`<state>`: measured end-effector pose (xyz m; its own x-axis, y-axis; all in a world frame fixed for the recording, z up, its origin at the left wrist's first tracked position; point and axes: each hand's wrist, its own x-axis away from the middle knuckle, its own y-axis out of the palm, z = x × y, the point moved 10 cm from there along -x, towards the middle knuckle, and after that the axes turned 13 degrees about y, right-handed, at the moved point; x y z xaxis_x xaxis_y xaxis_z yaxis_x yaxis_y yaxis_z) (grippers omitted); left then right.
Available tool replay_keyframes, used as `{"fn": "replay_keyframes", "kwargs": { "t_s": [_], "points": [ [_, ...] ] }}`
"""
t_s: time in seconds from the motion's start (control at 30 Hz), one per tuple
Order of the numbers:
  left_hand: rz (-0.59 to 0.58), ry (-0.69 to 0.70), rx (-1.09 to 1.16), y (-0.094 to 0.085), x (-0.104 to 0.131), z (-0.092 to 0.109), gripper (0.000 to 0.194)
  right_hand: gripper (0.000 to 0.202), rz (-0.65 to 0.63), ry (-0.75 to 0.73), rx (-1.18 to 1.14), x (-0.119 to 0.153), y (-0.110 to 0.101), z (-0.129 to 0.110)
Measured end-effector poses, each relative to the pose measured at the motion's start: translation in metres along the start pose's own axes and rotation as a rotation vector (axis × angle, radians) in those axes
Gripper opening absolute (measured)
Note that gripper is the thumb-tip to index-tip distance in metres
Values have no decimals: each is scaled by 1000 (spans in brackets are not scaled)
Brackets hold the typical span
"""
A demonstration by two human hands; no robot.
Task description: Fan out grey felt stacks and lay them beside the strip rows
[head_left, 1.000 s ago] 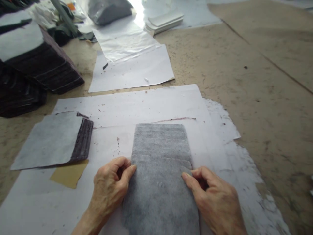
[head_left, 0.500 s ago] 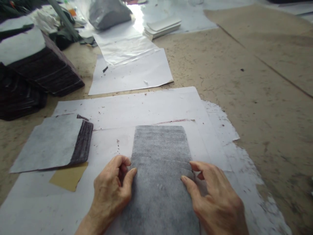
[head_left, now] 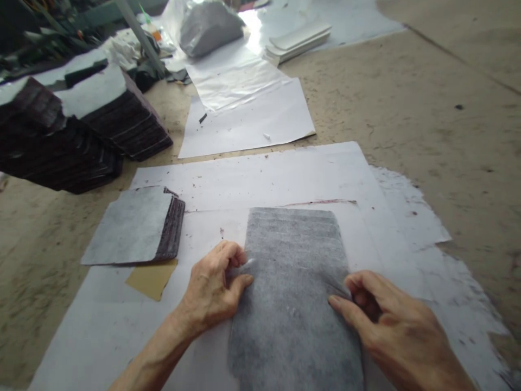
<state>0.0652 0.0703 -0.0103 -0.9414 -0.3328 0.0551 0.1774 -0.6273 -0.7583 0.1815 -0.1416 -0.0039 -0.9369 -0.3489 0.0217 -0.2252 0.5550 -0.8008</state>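
A grey felt-like fabric sheet (head_left: 293, 309) lies lengthwise in front of me on white paper, running off the bottom of the view. My left hand (head_left: 215, 285) pinches its left edge between thumb and fingers, and the edge there is slightly lifted. On the opposite side, my right hand (head_left: 394, 320) grips the right edge, where a small wrinkle runs inward from the fingertips. Fine crosswise lines show near the sheet's far end. Whether several layers lie under it I cannot tell.
To the left sits a low stack of grey pieces with dark edges (head_left: 130, 225), partly over a yellow scrap (head_left: 153, 278). Taller dark stacks (head_left: 126, 125) stand behind it. White paper (head_left: 252, 176) covers the worktop (head_left: 391, 98). Farther back are a plastic-wrapped bundle (head_left: 211, 27) and white pads (head_left: 299, 43).
The view has turned left, so everything sits farther right. Both hands still hold the sheet's edges; the left edge now looks lifted, and a wrinkle shows at my right fingertips.
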Motion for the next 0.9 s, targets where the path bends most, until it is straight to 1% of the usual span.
{"fn": "replay_keyframes", "kwargs": {
  "t_s": [0.13, 0.23, 0.37, 0.53, 0.77, 0.9],
  "points": [
    [-11, -55, -47, 0, 3, -3, 18, 19, 79, -62, 9, 8, -5, -7],
    [0, -101, -10, 2, 7, -9, 21, 23, 109, -102, 37, 11, -10, -12],
    [15, -129, 37, 4, 9, -15, 26, 28, 72, -85, 21, 9, -10, -10],
    [4, -172, 82, 3, 5, -19, 27, 34, 80, -36, 19, 5, -9, -6],
    [18, -186, 121, 2, 5, -17, 25, 32, -1, 12, 0, 1, -4, -4],
    [18, -170, 111, 3, 3, -16, 24, 32, 7, -5, -4, 0, -5, -6]
  ]
}}
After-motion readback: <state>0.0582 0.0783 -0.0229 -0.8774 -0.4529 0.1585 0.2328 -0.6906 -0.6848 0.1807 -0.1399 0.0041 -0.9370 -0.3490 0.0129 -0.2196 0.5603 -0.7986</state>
